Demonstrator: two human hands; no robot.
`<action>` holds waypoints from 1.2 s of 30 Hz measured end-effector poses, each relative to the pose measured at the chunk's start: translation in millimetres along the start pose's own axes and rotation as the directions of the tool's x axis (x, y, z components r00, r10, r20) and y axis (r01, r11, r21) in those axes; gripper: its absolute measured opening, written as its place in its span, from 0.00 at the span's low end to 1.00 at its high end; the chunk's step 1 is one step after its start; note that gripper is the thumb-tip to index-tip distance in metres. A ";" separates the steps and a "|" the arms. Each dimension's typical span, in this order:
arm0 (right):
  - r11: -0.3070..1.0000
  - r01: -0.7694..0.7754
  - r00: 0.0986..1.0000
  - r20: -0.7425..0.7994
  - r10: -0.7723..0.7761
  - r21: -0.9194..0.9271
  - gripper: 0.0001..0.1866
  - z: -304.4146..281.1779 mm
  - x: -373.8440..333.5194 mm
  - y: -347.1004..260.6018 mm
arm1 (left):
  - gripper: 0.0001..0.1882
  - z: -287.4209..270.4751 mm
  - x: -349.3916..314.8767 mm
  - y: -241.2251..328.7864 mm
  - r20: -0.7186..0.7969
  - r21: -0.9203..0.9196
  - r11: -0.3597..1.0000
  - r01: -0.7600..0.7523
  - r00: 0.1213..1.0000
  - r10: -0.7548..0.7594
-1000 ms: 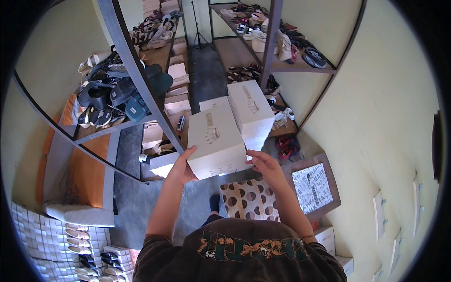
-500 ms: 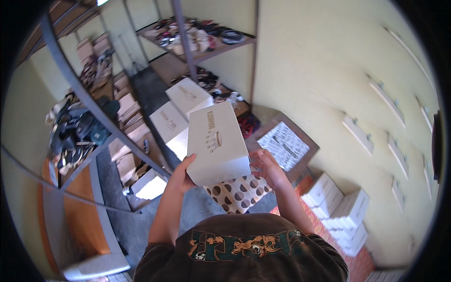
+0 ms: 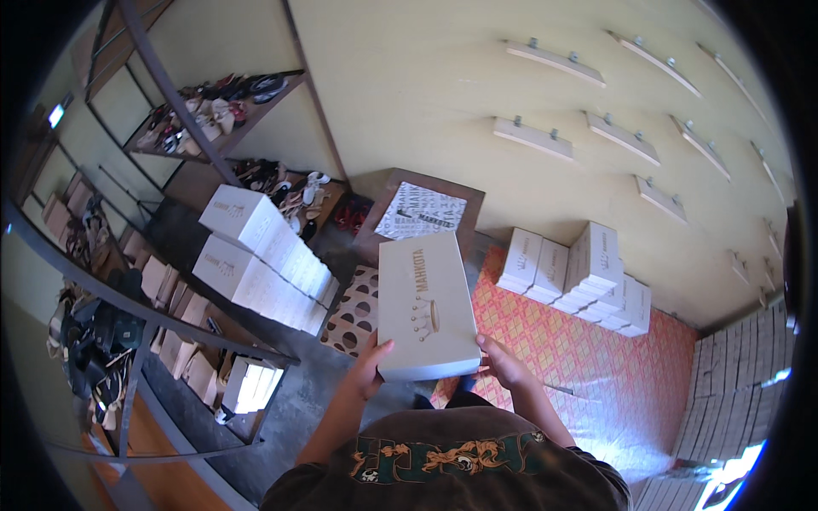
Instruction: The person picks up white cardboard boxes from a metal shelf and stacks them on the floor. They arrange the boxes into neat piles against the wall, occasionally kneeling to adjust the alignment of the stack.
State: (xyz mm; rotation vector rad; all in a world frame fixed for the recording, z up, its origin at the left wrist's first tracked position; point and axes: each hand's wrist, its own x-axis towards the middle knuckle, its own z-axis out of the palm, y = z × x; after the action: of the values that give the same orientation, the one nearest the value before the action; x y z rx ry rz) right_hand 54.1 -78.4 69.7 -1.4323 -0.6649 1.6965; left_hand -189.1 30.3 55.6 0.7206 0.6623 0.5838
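A white shoebox-like carton [image 3: 426, 298] with a gold crown print on its lid is held in front of my chest. My left hand [image 3: 371, 364] grips its near left corner, thumb on the top edge. At the near right corner my right hand [image 3: 504, 362] holds it too, thumb along the edge and fingers partly hidden below. The lid is closed, so the inside is hidden. Beyond the carton stands a low brown table [image 3: 467, 200] with a black-and-white printed sheet [image 3: 422, 210] on it.
Stacked white cartons [image 3: 264, 255] stand on the floor at left. More white cartons [image 3: 571, 268] sit on a red patterned mat [image 3: 596, 375] by the right wall. A metal rack [image 3: 183, 111] holds shoes at the far left. Small wooden ledges [image 3: 532, 138] project from the wall.
My view has swung to the right, bringing the red mat and its cartons further into sight. The carton has come along in both hands, and my right hand now grips its near corner.
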 end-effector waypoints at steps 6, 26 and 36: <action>0.999 -0.037 0.990 -0.132 0.041 0.037 0.45 -32.4 -46.3 41.7 | 0.30 40.3 1.8 -46.5 0.023 0.096 0.993 0.071 0.997 -0.073; 0.993 0.029 0.959 -0.283 0.006 0.118 0.45 -216.9 -238.3 129.9 | 0.36 228.2 -1.0 -247.3 0.132 0.105 0.985 0.140 0.979 -0.153; 0.986 -0.027 0.947 -0.312 0.078 0.165 0.43 -303.6 -268.8 149.6 | 0.36 297.4 33.6 -304.8 0.168 0.084 0.980 0.182 0.966 -0.194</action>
State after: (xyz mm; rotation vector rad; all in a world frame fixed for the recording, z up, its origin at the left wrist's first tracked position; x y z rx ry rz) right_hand 323.0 -414.3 29.7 -1.5726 -0.3086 1.4759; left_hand 122.5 -253.5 -14.0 0.7534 0.5803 0.3199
